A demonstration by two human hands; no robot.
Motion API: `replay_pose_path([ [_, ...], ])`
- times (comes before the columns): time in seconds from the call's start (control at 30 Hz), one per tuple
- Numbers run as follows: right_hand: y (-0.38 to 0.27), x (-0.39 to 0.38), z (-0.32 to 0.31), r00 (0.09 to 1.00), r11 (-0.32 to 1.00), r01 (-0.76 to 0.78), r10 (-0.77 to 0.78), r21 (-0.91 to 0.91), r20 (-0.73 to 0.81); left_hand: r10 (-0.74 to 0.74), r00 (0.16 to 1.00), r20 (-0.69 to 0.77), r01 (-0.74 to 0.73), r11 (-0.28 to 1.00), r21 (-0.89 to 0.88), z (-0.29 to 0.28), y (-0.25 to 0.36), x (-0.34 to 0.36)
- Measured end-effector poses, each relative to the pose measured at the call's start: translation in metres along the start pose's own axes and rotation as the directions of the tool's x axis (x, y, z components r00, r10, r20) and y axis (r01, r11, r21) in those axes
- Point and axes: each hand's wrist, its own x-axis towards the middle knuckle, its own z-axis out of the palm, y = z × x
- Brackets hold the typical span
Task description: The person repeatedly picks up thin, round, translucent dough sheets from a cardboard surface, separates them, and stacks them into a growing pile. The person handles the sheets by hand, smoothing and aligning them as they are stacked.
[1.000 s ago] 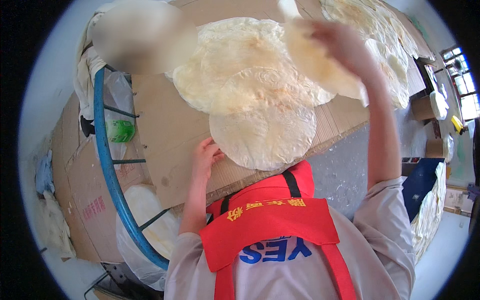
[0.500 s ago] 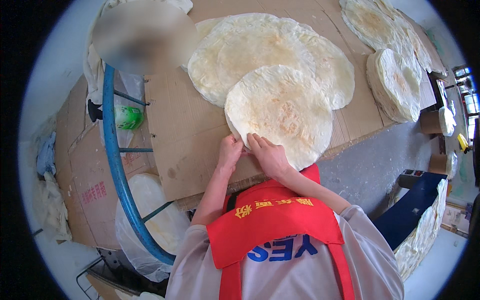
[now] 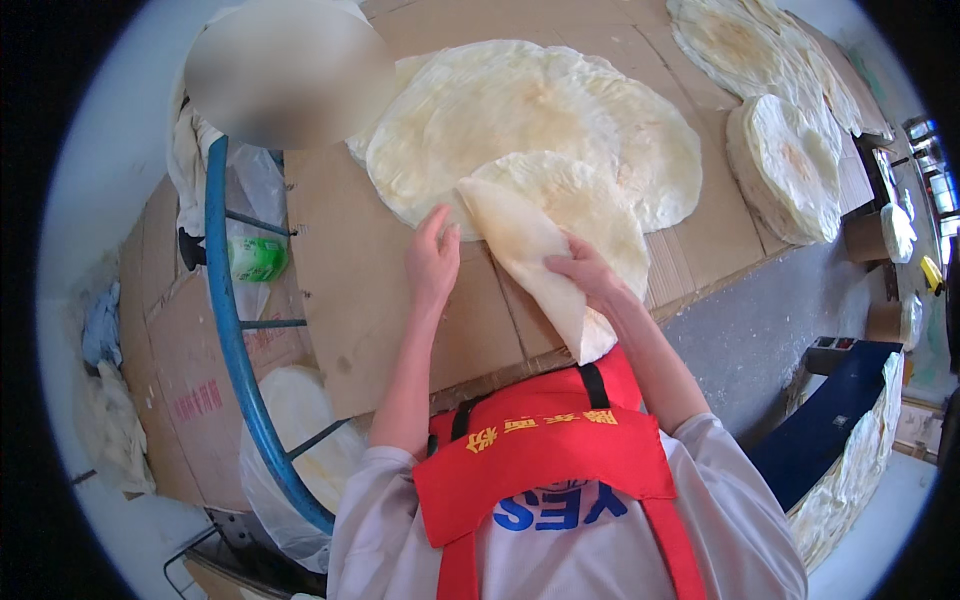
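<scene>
My right hand (image 3: 582, 266) grips a thin pale round flatbread (image 3: 515, 240), whose left side is folded over in a flap. My left hand (image 3: 435, 250) is open just left of the flap, fingers slightly curled, near the edge of a wide layered pile of flatbreads (image 3: 470, 110). The folded bread lies over the lower part of that pile, and its bottom tip reaches the front edge of the cardboard-covered table (image 3: 370, 310).
A thick flatbread stack (image 3: 785, 165) and loose sheets (image 3: 730, 40) lie at right. A blue metal rail (image 3: 225, 320), a green bottle (image 3: 258, 258) and a bagged round stack (image 3: 295, 420) are at left. A dark blue board (image 3: 810, 430) stands lower right, above the grey floor (image 3: 720, 310).
The top round bread, flat half a second ago, is now folded over from its left side. My right hand moved up and right with it; my left hand moved up-left and let go.
</scene>
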Motion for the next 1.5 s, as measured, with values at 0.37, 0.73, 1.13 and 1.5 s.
replay_pose_path([
  [0.37, -0.268, -0.088, -0.134, 0.715, 0.829, 0.404, -0.550, -0.387, -0.432, -0.268, 0.962, -0.046, 0.269, 0.963, 0.008, 0.024, -0.061, 0.048],
  [0.73, -0.180, 0.112, 0.000, 0.692, -0.311, 0.194, -0.629, -0.931, 0.354, -0.621, 0.689, 0.373, 0.710, 0.475, -0.521, 0.018, -0.047, 0.086],
  [1.13, -0.031, 0.117, 0.047, 0.876, -0.255, 0.349, -0.254, -0.902, 0.410, -0.569, 0.757, 0.321, 0.574, 0.345, -0.742, 0.032, -0.028, 0.075],
  [1.5, -0.045, 0.174, 0.006, 0.976, 0.384, 0.127, -0.214, -0.915, 0.045, -0.486, 0.816, 0.315, 0.556, 0.505, -0.661, 0.045, -0.042, 0.087],
])
